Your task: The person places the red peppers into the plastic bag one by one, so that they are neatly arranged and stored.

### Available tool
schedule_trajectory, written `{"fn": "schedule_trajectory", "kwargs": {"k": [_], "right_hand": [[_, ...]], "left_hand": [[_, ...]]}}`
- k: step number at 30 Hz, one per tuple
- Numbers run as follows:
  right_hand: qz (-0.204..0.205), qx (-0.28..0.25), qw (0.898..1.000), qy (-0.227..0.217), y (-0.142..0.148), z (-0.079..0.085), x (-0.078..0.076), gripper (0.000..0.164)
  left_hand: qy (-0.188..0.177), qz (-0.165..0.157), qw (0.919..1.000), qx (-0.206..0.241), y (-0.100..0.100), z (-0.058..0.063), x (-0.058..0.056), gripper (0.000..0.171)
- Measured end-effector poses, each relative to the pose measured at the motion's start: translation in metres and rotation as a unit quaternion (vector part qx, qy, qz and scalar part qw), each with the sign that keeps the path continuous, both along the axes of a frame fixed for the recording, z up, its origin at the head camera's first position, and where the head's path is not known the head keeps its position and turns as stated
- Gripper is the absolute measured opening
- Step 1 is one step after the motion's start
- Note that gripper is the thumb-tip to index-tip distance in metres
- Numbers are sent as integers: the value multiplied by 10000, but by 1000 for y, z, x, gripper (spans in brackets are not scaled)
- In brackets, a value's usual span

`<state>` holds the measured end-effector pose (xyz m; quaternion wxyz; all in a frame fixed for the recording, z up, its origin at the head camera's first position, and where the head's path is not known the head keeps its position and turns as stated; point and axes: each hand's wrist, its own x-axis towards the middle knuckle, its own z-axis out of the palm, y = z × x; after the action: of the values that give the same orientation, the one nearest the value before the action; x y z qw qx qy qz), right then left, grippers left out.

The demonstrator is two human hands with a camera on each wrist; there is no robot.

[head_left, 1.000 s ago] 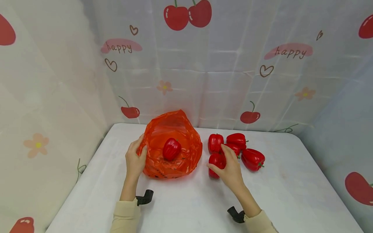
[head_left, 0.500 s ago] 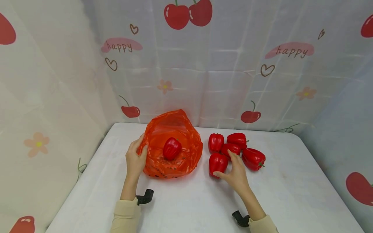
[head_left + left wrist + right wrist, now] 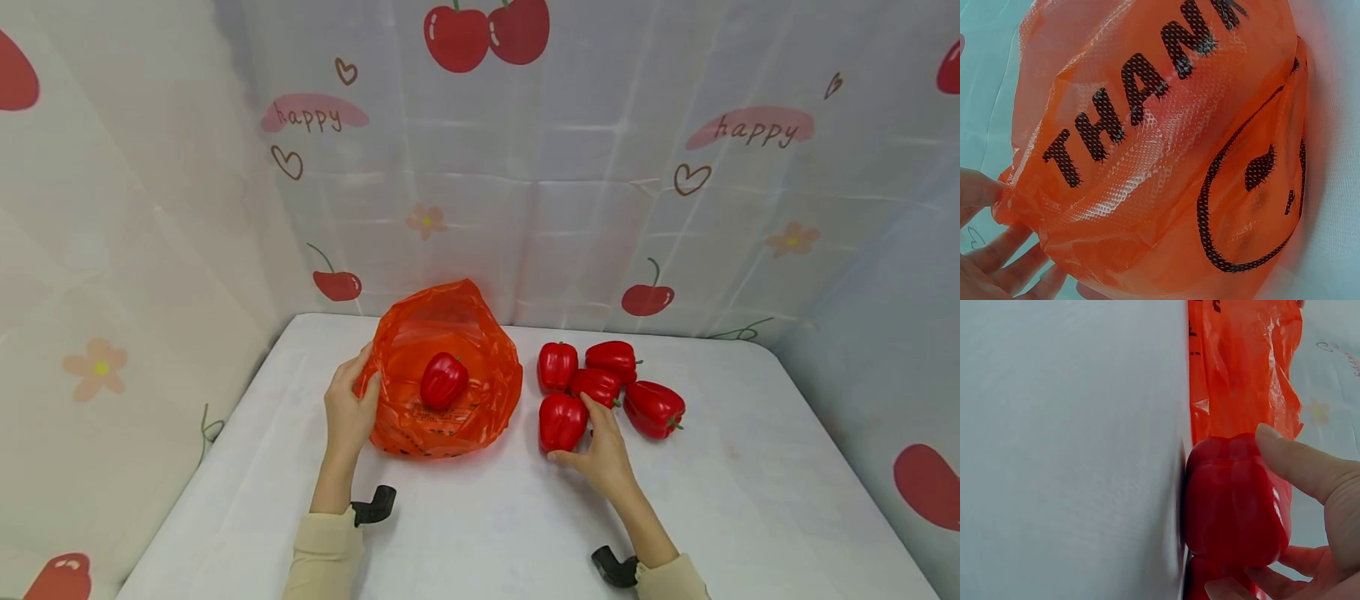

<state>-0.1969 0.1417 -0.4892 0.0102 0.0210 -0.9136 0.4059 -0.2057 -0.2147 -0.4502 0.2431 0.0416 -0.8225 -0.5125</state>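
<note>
My left hand (image 3: 348,408) holds the left rim of an orange plastic bag (image 3: 483,408), the thumb at its mouth and the fingers outside. A red bell pepper (image 3: 444,381) lies inside the bag. In the left wrist view, black lettering shows on the bag's side (image 3: 1147,81). To the right, my right hand (image 3: 609,457) grips the nearest bell pepper (image 3: 561,423) on the table. In the right wrist view, the thumb (image 3: 1304,465) touches one side of that pepper (image 3: 1235,506), with fingers at another side.
Several more red bell peppers stand close behind and beside the gripped one: one back left (image 3: 557,367), one back right (image 3: 611,358), one in the middle (image 3: 596,386), one at the right (image 3: 654,409). A printed curtain (image 3: 525,225) hangs behind the white table (image 3: 465,533).
My right hand first drew back rightward from over the nearest bell pepper, then closed in around its right side. The left hand keeps the bag's rim in place.
</note>
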Motion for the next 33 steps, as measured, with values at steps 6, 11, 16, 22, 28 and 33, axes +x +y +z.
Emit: {"fn": "schedule_trajectory", "kwargs": {"k": [6, 11, 16, 22, 28, 33], "right_hand": [[-5, -75, 10000, -8, 0, -4, -2, 101], [-19, -146, 9999, 5, -1, -4, -2, 99], [-33, -87, 9999, 44, -1, -5, -3, 99], [-31, -58, 9999, 102, -1, -4, -3, 98], [-52, -58, 9999, 95, -1, -4, -2, 98], [-71, -41, 9999, 124, -1, -3, -1, 99]], "left_hand": [[-54, 9, 10000, -17, 0, 2, 0, 48], [-96, 20, 9999, -38, 0, 2, 1, 48], [-123, 36, 9999, -46, 0, 2, 1, 48], [-90, 31, 10000, -19, 0, 2, 1, 48], [-65, 17, 10000, -1, 0, 1, 0, 48], [-81, 32, 10000, 10, 0, 1, 0, 48]]}}
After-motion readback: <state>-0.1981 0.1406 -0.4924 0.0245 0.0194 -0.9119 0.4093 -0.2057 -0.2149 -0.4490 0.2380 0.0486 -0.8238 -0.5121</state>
